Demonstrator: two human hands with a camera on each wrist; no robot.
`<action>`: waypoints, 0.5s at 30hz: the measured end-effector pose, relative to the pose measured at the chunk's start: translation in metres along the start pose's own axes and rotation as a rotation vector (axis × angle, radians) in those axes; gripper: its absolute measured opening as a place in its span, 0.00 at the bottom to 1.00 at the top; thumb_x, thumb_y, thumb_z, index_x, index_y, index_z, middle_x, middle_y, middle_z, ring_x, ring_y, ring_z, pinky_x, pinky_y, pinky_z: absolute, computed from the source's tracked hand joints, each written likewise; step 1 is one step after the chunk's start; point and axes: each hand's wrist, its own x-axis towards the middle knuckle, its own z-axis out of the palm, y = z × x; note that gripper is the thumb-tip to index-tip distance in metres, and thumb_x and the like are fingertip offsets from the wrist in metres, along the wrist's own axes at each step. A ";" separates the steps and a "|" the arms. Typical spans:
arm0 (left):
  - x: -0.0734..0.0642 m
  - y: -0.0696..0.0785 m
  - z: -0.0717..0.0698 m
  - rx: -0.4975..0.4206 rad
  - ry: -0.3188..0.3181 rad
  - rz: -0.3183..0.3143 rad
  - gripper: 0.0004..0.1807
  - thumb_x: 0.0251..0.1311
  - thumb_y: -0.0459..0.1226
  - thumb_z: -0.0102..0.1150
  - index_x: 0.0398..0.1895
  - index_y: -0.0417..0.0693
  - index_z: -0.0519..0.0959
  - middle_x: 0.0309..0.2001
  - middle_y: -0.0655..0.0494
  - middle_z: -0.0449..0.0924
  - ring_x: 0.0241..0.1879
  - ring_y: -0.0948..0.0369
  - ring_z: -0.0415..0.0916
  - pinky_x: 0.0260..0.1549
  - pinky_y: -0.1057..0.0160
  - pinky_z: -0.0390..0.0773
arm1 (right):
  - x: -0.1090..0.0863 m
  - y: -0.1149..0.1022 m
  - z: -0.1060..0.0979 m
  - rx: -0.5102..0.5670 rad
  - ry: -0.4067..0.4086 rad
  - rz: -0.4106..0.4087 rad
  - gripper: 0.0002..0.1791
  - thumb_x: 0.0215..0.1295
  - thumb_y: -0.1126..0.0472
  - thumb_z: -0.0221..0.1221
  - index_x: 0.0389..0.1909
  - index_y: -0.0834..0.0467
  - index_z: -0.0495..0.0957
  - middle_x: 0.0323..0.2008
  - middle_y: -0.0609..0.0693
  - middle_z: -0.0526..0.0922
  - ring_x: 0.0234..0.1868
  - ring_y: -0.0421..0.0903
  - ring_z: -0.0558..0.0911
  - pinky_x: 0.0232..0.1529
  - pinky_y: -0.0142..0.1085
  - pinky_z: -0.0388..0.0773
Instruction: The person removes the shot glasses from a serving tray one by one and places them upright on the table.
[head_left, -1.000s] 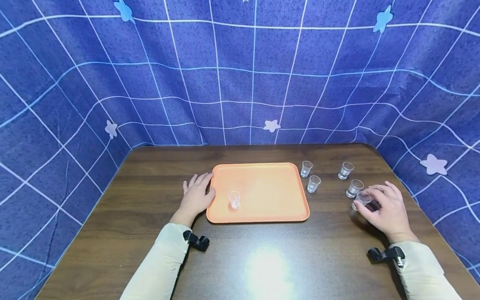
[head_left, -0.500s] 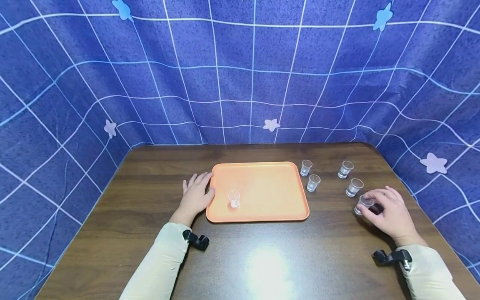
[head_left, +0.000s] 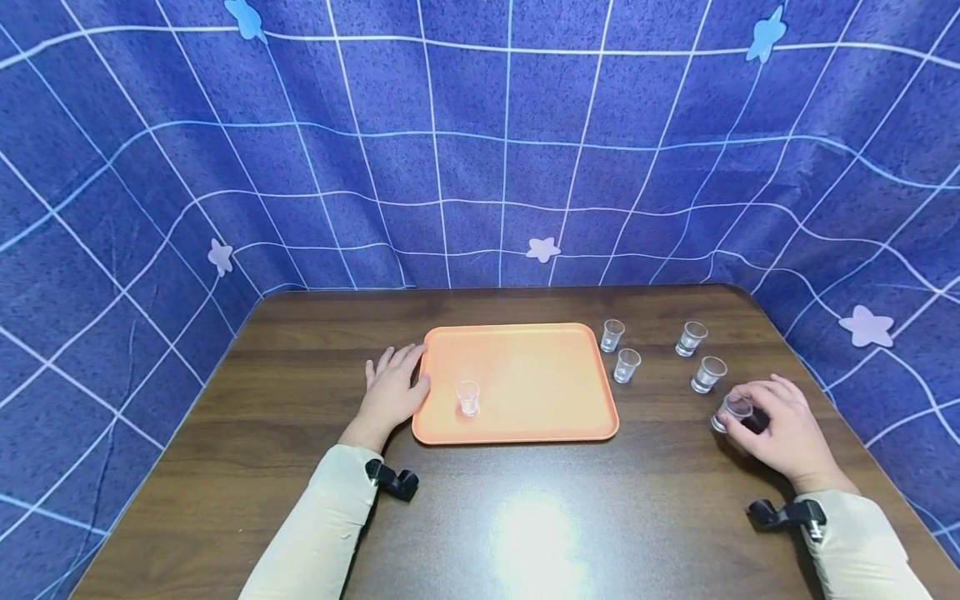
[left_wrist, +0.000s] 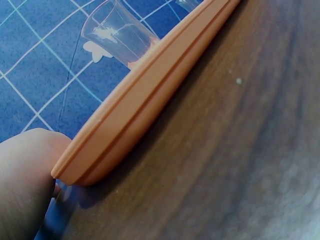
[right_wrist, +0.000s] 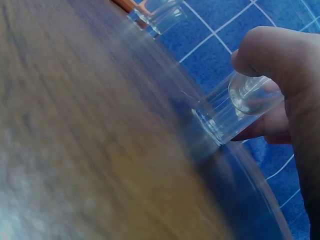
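Note:
At the right of the table my right hand (head_left: pixel 783 429) holds a clear shot glass (head_left: pixel 727 417) between thumb and fingers. In the right wrist view that shot glass (right_wrist: pixel 220 112) stands with its base at the tabletop. My left hand (head_left: pixel 393 392) rests against the left edge of an orange tray (head_left: pixel 540 375), fingers extended and thumb at the rim. The left wrist view has the thumb (left_wrist: pixel 30 170) touching the tray's corner. One shot glass (head_left: pixel 468 400) stands upright on the left part of the tray.
Two shot glasses, a far one (head_left: pixel 612 336) and a nearer one (head_left: pixel 627 367), stand just right of the tray. Another pair, one behind (head_left: pixel 691 339) and one in front (head_left: pixel 708 375), lies beyond my right hand. A blue curtain (head_left: pixel 480 167) hangs behind the brown table (head_left: pixel 337 325).
My right hand has shifted slightly right and nearer to me together with the shot glass it holds. The left hand and the tray stay in place.

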 end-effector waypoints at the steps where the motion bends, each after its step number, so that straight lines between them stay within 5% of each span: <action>1: 0.000 0.000 0.000 -0.001 0.000 0.000 0.31 0.70 0.48 0.48 0.75 0.53 0.66 0.74 0.45 0.63 0.75 0.36 0.50 0.67 0.26 0.37 | 0.000 -0.001 -0.001 0.001 -0.004 -0.002 0.20 0.35 0.60 0.72 0.34 0.59 0.81 0.33 0.55 0.83 0.42 0.56 0.76 0.73 0.33 0.50; 8: -0.002 -0.001 -0.001 -0.005 0.006 0.002 0.31 0.69 0.47 0.49 0.75 0.52 0.66 0.74 0.44 0.63 0.75 0.35 0.50 0.67 0.25 0.37 | 0.007 0.000 -0.010 -0.002 -0.057 0.003 0.28 0.37 0.58 0.73 0.44 0.62 0.81 0.37 0.55 0.85 0.46 0.55 0.75 0.75 0.39 0.48; 15: -0.001 -0.002 0.001 0.004 0.002 0.004 0.31 0.70 0.48 0.48 0.76 0.53 0.65 0.74 0.45 0.63 0.75 0.36 0.50 0.67 0.25 0.37 | 0.035 -0.006 -0.013 0.018 -0.011 -0.064 0.27 0.47 0.51 0.69 0.45 0.64 0.81 0.38 0.56 0.85 0.47 0.56 0.75 0.75 0.48 0.49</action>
